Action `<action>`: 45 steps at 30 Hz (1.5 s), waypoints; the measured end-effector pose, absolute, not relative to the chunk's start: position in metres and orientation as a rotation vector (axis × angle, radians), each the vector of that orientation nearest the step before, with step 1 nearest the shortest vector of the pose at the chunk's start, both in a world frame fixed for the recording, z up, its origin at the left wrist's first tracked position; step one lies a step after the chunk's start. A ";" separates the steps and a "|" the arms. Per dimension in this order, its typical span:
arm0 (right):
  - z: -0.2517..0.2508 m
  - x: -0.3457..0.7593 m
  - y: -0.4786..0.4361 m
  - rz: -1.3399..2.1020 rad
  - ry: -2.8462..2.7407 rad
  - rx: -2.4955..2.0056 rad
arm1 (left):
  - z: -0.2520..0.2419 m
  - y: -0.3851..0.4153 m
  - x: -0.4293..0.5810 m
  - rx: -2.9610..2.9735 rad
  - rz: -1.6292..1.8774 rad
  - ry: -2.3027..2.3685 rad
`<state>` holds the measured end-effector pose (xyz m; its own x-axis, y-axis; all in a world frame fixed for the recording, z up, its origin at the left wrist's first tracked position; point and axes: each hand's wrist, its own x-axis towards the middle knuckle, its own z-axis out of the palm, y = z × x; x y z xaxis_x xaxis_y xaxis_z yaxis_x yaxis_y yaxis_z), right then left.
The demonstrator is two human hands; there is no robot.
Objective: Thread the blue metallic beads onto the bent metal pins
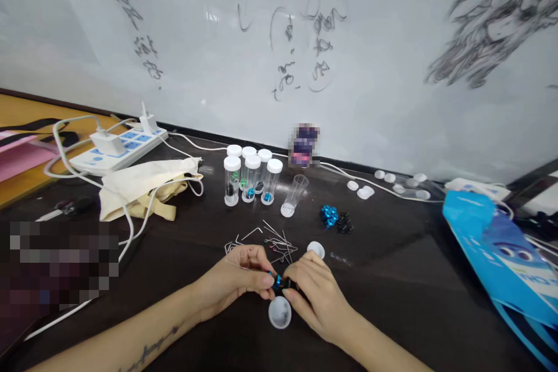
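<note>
Dark table (392, 302) | left hand (242, 279), right hand (320, 296) pinching beads (279, 283) | risk: loose pinch drops them beside tube (279, 311) underneath.

my left hand (238, 276) and right hand (316, 290) both pinch a small blue and black part (279, 282). an open clear vial (279, 311) lies just at 6 o'clock of it on the dark table (392, 279). bent wires (265, 241) lie at 12 o'clock, capped vials (250, 177) beyond them.
</note>
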<state>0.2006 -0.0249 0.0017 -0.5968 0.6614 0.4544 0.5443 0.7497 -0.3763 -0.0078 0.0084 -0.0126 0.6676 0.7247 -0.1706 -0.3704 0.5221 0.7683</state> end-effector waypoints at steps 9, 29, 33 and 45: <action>-0.001 0.200 -0.025 0.181 -2.319 -0.818 | -0.011 0.008 -0.007 0.761 0.701 0.513; 0.003 0.199 -0.026 0.244 -2.348 -0.858 | -0.011 0.008 -0.008 0.778 0.698 0.517; 0.000 0.200 -0.025 0.191 -2.305 -0.824 | -0.011 0.008 -0.009 0.776 0.705 0.517; 0.003 0.199 -0.026 0.206 -2.336 -0.868 | -0.012 0.008 -0.008 0.795 0.685 0.529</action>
<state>0.1987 -0.0255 0.0027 -0.5847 0.6335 0.5068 0.5349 0.7707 -0.3462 -0.0076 0.0078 -0.0115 0.6665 0.7252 -0.1726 -0.3513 0.5098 0.7853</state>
